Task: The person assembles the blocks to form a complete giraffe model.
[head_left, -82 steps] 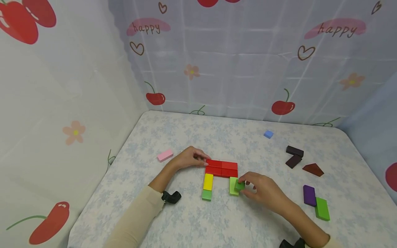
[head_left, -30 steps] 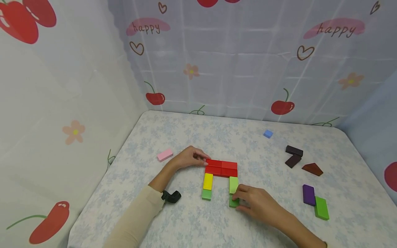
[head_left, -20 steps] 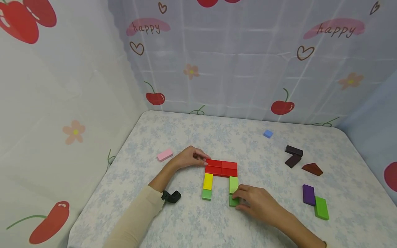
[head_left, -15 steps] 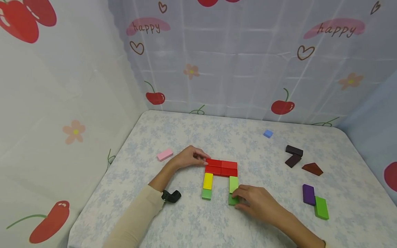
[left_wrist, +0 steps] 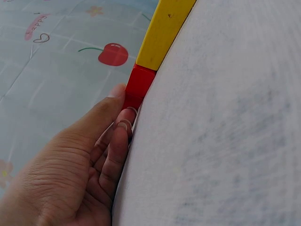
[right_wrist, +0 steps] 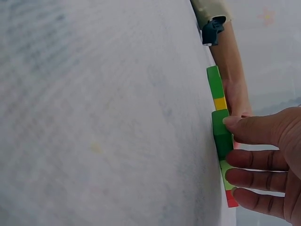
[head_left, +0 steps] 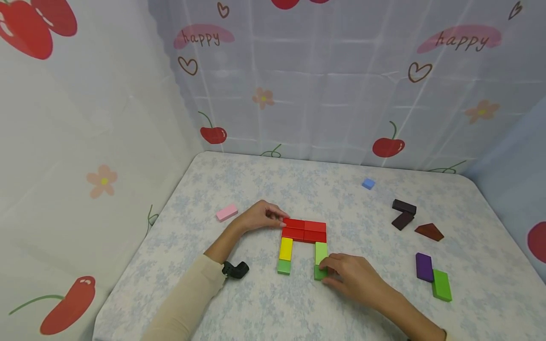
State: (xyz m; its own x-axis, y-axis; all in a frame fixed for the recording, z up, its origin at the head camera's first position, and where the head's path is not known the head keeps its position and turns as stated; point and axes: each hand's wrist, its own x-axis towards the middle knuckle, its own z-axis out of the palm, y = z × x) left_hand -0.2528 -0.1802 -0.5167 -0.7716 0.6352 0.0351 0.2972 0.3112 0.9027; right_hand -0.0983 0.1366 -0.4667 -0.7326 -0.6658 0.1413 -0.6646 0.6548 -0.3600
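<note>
Apparently the work is well along: four red blocks (head_left: 300, 232) form a bar on the table (head_left: 256, 184), and two columns run from it toward the near side. On the left come a yellow block (head_left: 286, 249) and a small green block (head_left: 283, 267); on the right, a light-green block (head_left: 321, 253) and, seemingly touching it at the near end, the green end block (head_left: 319, 273). The right hand (head_left: 354, 277) pinches this end block between thumb and fingers, so letting go is not yet done. The left hand (head_left: 259, 217) holds the bar's left end with thumb and fingertips; how firmly, I cannot tell. Loose at left lies a pink block (head_left: 226, 212); toward the right are a blue block (head_left: 368, 183), two dark blocks (head_left: 404, 207), a brown block (head_left: 430, 231), a purple block (head_left: 424, 267) and a bright green block (head_left: 441, 285), perhaps unneeded.

The end block lies flat, in line with its near-to-far column. Its top looks nearly square and is partly covered, so I cannot settle its own long axis; the yellow and light-green blocks stretch near to far, each red one left to right.
</note>
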